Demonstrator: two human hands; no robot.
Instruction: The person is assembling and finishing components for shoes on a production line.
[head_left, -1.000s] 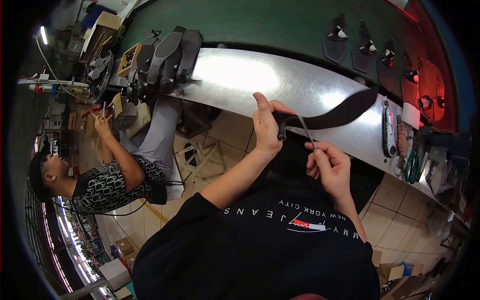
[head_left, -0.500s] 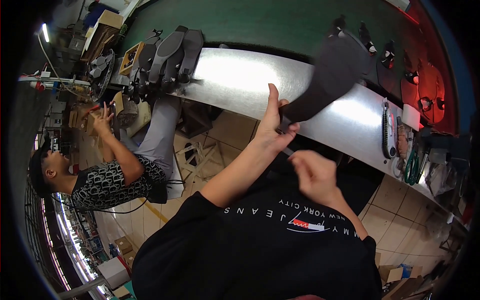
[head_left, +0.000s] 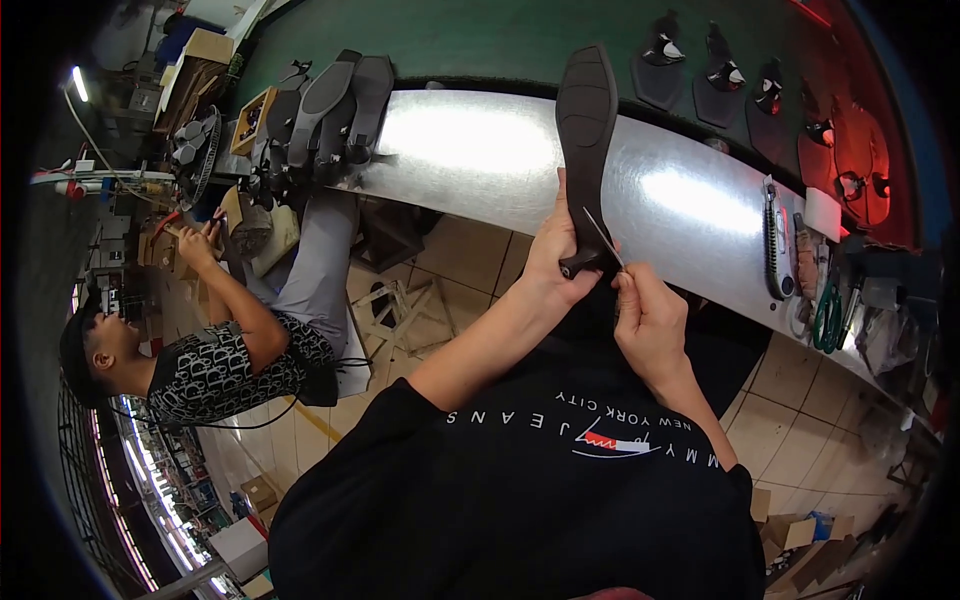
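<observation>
A black sandal [head_left: 585, 120] is held toe away over the front edge of the metal counter, its sole facing up. My left hand [head_left: 556, 250] is wrapped round its heel end, the thumb along the left side. My right hand [head_left: 650, 320] pinches a thin, pointed metal tool [head_left: 603, 237], whose tip rests at or just over the narrow part of the sole near the heel. The tool's handle is hidden inside my fingers, so its exact kind does not show.
A steel counter [head_left: 470, 135] runs before me, with a green belt [head_left: 480, 45] beyond. Several sandals [head_left: 715, 75] stand there at right; more soles [head_left: 330, 100] are piled at left. A box cutter [head_left: 778, 240] and green-handled scissors [head_left: 828, 325] lie right. A co-worker [head_left: 220, 340] sits left.
The sandal has swung from pointing right to pointing straight away, sole now plainly visible. My right hand has risen with the metal tool to the sandal's heel end.
</observation>
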